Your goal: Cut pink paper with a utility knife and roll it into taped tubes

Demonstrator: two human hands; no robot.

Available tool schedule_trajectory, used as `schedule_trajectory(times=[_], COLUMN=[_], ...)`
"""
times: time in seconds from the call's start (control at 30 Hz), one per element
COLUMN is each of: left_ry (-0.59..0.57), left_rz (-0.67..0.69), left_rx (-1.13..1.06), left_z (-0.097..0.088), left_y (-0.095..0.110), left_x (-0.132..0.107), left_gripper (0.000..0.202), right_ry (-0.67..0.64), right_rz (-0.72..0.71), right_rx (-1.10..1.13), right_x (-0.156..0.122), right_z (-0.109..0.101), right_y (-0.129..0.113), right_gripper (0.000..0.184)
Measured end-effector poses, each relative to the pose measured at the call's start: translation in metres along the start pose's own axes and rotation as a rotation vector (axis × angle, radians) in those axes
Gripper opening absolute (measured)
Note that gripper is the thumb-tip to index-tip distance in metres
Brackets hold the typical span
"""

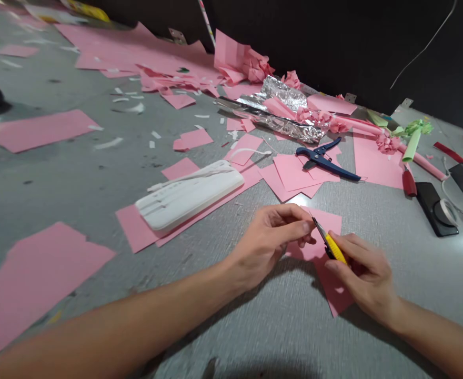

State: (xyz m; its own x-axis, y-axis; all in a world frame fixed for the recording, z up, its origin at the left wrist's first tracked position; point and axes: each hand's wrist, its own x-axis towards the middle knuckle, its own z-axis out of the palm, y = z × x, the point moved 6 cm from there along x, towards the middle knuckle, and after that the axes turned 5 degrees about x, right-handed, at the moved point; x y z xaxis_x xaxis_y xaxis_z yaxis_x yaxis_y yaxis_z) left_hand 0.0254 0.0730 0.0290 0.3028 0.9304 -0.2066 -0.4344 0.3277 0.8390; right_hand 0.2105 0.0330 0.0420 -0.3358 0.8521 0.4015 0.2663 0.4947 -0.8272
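Grey, scuffed metal-look tabletop point(97, 195), bits all over. Black flat wall panel point(334, 47) along the back. Big flat pink paper sheet point(164, 52) at far L, approx. against the panel. Crumpled silver foil sheet point(282, 95) to its R, w/ pink scraps on & around it. Long white rounded plastic case point(194, 195) (function unclear, skip) lies on pink paper, L of the hands.

Hands: left hand point(269, 237) has thumb + fingers pinched together right by the cutter's tip; can't tell if anything small sits in the pinch. Right hand point(368, 273) is wrapped round the handle, thumb along the near side. Below both: flat pink paper piece point(331, 221), partly hidden, one sheet or two n/a.

Navy plier-like hand tool point(324, 160) just beyond, lying on paper. Smallest: yellow-and-black plastic utility cutter point(336, 248) in the R grip, above the pink piece, blade end aimed at the L fingertips.

To do it well, IMO: firm R grip, short slow strokes, edge turned away from L thumb, L fingers off the blade line, wrists steady.
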Motion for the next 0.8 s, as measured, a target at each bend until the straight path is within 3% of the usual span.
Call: schedule_trajectory(times=[0.27, 0.47, 0.63, 0.8], left_ry=[0.01, -0.081, -0.078, -0.024], left_rz=[-0.095, -0.096, 0.1, 0.272], left_rx=[0.041, 0.035, 0.112, 0.482], left_z=[0.0, 0.006, 0.004, 0.0], left_y=[-0.004, -0.012, -0.001, 0.013], left_x=[0.002, 0.001, 0.003, 0.0], left_gripper=[0.017, 0.018, 0.021, 0.029], right_ry=[-0.017, 0.001, -0.003, -0.031], right_rz=[0.001, 0.043, 0.168, 0.242], right_rx=[-0.006, 0.023, 0.106, 0.188], right_x=[0.0, 0.004, 0.005, 0.005], right_z=[0.0, -0.002, -0.004, -0.005], right_y=[0.001, 0.001, 0.008, 0.012], right_gripper=[0.052, 0.043, 0.033, 0.03])
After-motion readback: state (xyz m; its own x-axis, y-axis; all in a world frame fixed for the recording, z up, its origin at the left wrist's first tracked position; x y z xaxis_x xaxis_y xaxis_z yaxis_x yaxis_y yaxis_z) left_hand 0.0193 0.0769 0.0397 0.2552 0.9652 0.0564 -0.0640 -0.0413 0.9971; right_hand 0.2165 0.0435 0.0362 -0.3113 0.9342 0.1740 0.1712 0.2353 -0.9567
